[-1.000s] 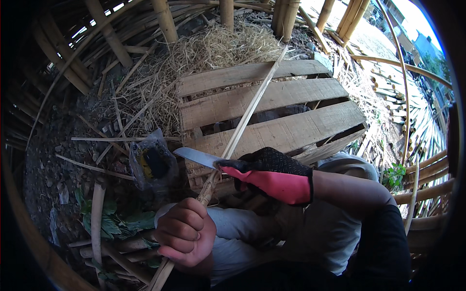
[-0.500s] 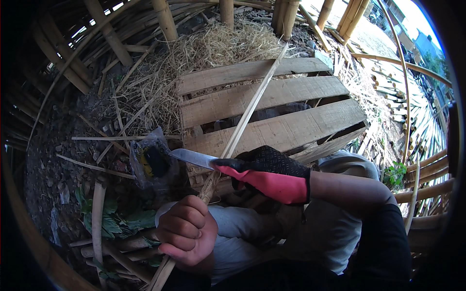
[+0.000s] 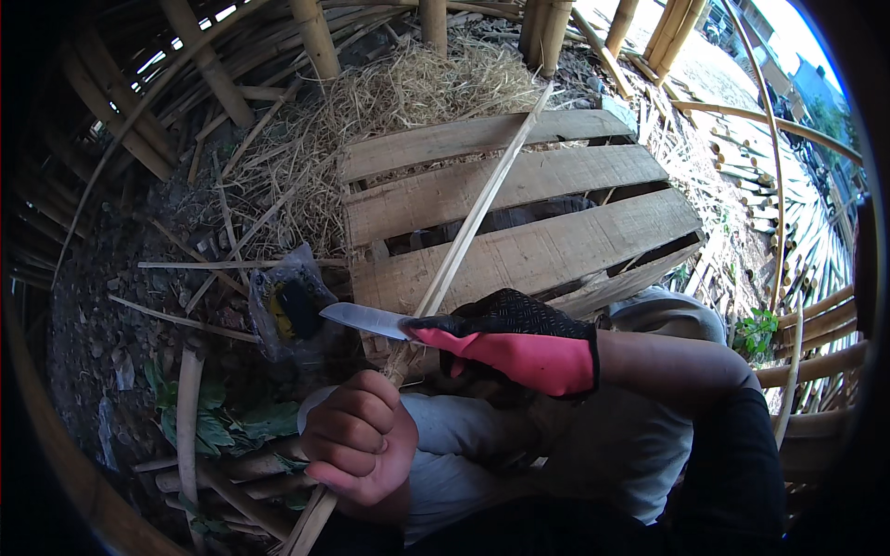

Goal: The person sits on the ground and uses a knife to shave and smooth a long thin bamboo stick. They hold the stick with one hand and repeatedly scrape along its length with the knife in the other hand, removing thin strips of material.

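Note:
My bare left hand (image 3: 360,437) is closed around the lower part of a long split bamboo strip (image 3: 480,206), which slants up and away across a slatted wooden crate (image 3: 519,199). My right hand (image 3: 510,341), in a pink and black glove, grips a knife (image 3: 363,319) whose handle is hidden in the fingers. The blade points left and lies across the strip, a little above my left fist. Near the blade, the strip's surface looks rough and frayed. The strip's lower end runs out below my left hand toward the bottom edge.
Dry straw (image 3: 408,97) lies behind the crate. Left of it sits a clear plastic bag (image 3: 295,304) with something black and yellow inside. Loose bamboo pieces (image 3: 188,408) and green leaves (image 3: 218,422) lie at lower left. Bamboo posts (image 3: 433,26) stand at the back.
The knife and my gloved right hand have shifted very slightly down along the strip, toward my left fist. My left hand keeps its grip almost unmoved.

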`<control>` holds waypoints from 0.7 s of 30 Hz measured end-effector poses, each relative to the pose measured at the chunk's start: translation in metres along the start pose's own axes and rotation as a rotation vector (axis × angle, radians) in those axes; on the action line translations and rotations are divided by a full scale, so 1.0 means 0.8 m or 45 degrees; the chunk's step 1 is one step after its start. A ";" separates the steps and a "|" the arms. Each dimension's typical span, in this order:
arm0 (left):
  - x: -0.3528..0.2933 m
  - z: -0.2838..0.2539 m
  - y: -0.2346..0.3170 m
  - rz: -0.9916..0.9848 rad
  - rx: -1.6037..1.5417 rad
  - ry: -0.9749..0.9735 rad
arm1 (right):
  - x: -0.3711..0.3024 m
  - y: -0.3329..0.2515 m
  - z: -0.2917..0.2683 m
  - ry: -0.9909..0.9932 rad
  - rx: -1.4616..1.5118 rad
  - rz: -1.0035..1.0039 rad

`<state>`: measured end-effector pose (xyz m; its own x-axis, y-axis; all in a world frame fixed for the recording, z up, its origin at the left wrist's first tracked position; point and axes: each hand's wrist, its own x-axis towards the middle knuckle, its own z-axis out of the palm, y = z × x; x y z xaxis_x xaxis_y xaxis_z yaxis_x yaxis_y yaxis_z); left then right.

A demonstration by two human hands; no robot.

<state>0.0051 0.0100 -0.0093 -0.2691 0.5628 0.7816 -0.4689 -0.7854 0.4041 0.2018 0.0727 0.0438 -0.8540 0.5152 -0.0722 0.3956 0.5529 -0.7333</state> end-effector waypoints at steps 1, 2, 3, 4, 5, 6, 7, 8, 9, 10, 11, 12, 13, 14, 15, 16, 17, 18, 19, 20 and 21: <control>0.000 0.000 0.000 -0.008 0.000 -0.006 | -0.004 0.012 0.011 0.125 -0.063 -0.097; 0.000 0.000 0.000 -0.015 0.000 -0.011 | -0.006 0.020 0.017 0.251 -0.125 -0.194; 0.000 -0.001 0.000 -0.016 0.005 -0.012 | -0.004 0.011 0.011 0.325 -0.310 -0.188; -0.001 -0.002 -0.001 -0.017 0.009 -0.012 | -0.001 0.010 0.013 0.323 0.108 -0.039; -0.001 -0.002 -0.002 -0.019 0.013 -0.014 | 0.002 0.010 0.017 0.316 0.525 0.112; -0.002 -0.003 -0.003 -0.017 0.008 -0.014 | 0.005 0.009 0.018 0.305 0.937 0.265; -0.003 -0.004 -0.003 -0.014 0.012 -0.011 | 0.011 -0.005 -0.004 0.149 0.980 0.565; -0.003 -0.004 -0.002 -0.015 0.018 -0.008 | 0.014 -0.013 -0.006 0.163 1.089 0.611; -0.003 -0.004 -0.002 -0.014 0.014 -0.006 | 0.015 -0.020 -0.007 0.187 1.194 0.662; -0.003 -0.002 -0.002 -0.017 0.012 -0.003 | 0.014 -0.024 -0.006 0.212 1.301 0.713; -0.003 -0.002 -0.003 -0.017 0.009 -0.003 | 0.007 -0.005 0.001 0.126 0.796 0.271; -0.003 -0.002 -0.002 -0.019 0.018 -0.002 | 0.009 -0.002 0.000 0.205 0.299 -0.148; -0.003 -0.003 -0.001 -0.018 0.027 -0.003 | 0.008 -0.006 0.003 0.108 0.434 0.022; -0.003 -0.003 0.000 -0.015 0.034 -0.003 | 0.009 -0.013 0.002 0.008 0.566 0.191; -0.003 -0.003 -0.001 -0.011 0.032 -0.003 | 0.005 -0.003 0.005 0.006 0.417 0.029; -0.003 -0.003 -0.003 -0.005 0.030 -0.002 | 0.003 0.004 0.007 0.022 0.270 -0.132; -0.003 -0.002 -0.003 -0.002 0.023 -0.002 | 0.002 0.009 0.006 -0.025 0.284 -0.090; -0.003 -0.001 -0.003 0.003 0.022 -0.001 | 0.003 0.010 0.003 -0.076 0.296 -0.053; -0.002 0.000 -0.003 0.004 0.016 -0.001 | 0.002 0.009 0.003 -0.038 0.382 -0.047; -0.001 0.000 -0.002 0.005 0.010 0.000 | 0.000 0.008 0.004 -0.001 0.468 -0.042; -0.001 0.000 -0.003 0.006 0.005 0.000 | -0.005 0.006 0.004 0.041 0.550 -0.029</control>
<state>0.0067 0.0113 -0.0110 -0.2711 0.5591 0.7835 -0.4646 -0.7889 0.4023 0.2062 0.0713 0.0383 -0.8473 0.5298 -0.0365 0.1930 0.2431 -0.9506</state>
